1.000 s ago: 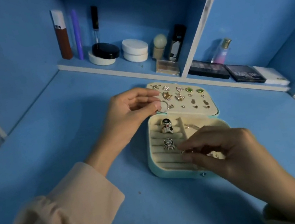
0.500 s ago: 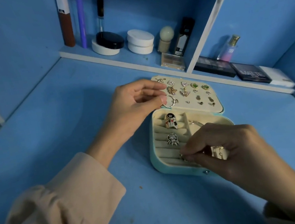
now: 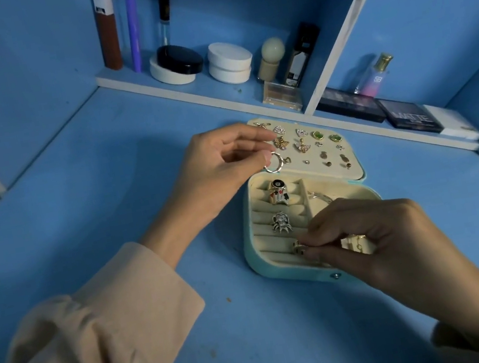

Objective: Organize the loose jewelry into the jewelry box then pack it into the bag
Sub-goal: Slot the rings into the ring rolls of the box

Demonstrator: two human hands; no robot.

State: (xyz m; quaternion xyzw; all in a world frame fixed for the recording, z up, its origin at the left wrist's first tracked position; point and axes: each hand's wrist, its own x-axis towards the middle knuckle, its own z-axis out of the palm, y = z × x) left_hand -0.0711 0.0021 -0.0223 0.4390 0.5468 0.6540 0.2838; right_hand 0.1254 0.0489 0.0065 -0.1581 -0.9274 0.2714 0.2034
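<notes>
One open teal jewelry box point(image 3: 250, 254) on the blue table point(image 3: 77, 210).
My left fingers point(image 3: 261, 158) pinch one silver ring point(image 3: 274, 164); my right fingers point(image 3: 316, 252) pinch one small gold piece point(image 3: 298, 247).

Home vanity nook: blue desk point(image 3: 77, 210), cosmetics-lined shelf point(image 3: 183, 87).

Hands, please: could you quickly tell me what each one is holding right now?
Left hand: pinches a silver ring.
Right hand: pinches a small ring at the jewelry box slots.
</notes>
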